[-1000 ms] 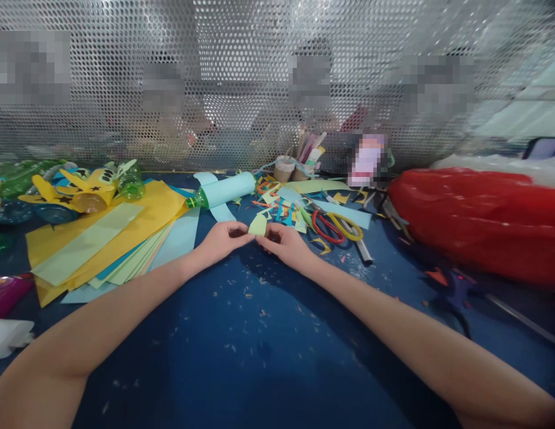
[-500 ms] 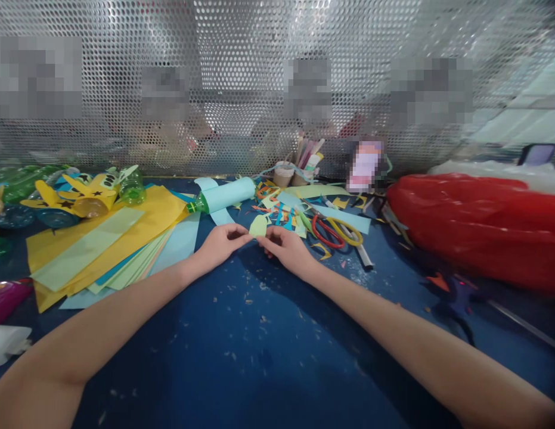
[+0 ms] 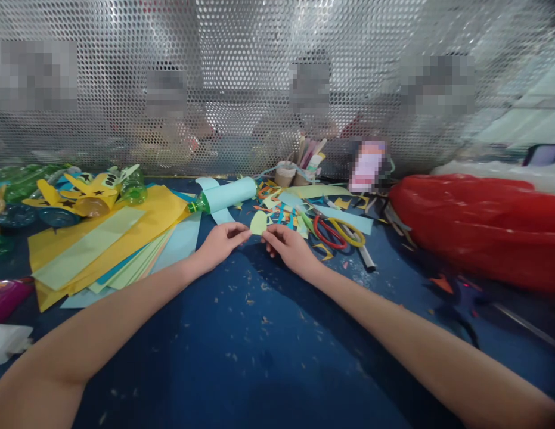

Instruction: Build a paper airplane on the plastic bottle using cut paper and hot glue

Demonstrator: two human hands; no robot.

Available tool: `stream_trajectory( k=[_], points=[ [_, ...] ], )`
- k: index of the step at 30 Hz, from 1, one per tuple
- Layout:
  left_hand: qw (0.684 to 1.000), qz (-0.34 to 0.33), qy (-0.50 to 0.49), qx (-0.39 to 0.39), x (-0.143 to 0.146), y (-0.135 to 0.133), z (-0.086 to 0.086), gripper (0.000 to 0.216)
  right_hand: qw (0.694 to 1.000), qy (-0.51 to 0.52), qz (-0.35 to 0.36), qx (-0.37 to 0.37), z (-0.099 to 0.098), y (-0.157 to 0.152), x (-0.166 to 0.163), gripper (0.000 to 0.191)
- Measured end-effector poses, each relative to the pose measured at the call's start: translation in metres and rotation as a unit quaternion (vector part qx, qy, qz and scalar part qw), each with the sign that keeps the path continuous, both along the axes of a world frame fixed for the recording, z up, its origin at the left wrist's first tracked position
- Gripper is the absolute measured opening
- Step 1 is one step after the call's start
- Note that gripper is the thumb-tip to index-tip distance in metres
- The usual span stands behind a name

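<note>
A small pale-green paper piece (image 3: pixel 259 223) with a rounded top is held upright between my two hands. My left hand (image 3: pixel 223 244) pinches its lower left edge between thumb and fingers. At the lower right edge, my right hand (image 3: pixel 290 247) pinches it the same way. Just beyond my left hand lies a green plastic bottle wrapped in light-blue paper (image 3: pixel 230 195), on its side. Past my right hand are scissors with red handles (image 3: pixel 329 232) and a second pair with yellow handles (image 3: pixel 349 231), among paper scraps (image 3: pixel 284 208).
Yellow, green and blue paper sheets (image 3: pixel 98 250) are stacked at left, beside yellow paper cutouts (image 3: pixel 92 189) and bottle parts. Cups with sticks (image 3: pixel 299 170) stand at the back. A red plastic bag (image 3: pixel 478 229) and a glue gun (image 3: pixel 467 298) lie at right on the blue table (image 3: pixel 241 357).
My right fingers have shifted slightly on the paper piece, and more of it shows now. The camera view has moved a little; the other things lie as before.
</note>
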State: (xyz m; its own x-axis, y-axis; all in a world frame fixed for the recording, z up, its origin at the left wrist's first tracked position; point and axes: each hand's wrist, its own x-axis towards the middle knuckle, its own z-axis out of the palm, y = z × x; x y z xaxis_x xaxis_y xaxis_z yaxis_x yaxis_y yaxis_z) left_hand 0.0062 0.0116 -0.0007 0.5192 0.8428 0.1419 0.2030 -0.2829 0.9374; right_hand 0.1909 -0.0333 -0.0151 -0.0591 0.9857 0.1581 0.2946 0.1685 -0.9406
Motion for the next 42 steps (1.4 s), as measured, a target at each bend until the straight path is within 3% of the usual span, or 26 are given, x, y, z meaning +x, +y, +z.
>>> stream_trajectory(
  k=[9, 19, 28, 36, 42],
  points=[
    [0.993, -0.019, -0.11, -0.048, 0.0029, 0.0019, -0.0043, 0.029, 1.0, -0.004, 0.007, -0.008, 0.001, -0.0009, -0.001, 0.034],
    [0.996, 0.022, -0.081, -0.038, 0.0006, -0.0004, -0.0001, 0.024, 0.999, -0.026, 0.017, -0.012, 0.0018, -0.002, -0.0026, 0.029],
    [0.983, -0.007, -0.161, -0.09, 0.0031, 0.0035, -0.0088, 0.03, 0.999, -0.036, 0.02, -0.011, 0.0029, -0.003, -0.0029, 0.029],
    [0.994, -0.005, -0.096, -0.054, 0.0001, 0.0022, -0.0052, 0.03, 0.997, -0.066, 0.028, 0.007, 0.0016, -0.0022, -0.0024, 0.025],
    [0.994, -0.012, -0.094, -0.057, 0.0014, 0.0037, -0.0078, 0.028, 1.0, 0.005, 0.006, 0.01, 0.0005, -0.0014, -0.0021, 0.028]
  ],
)
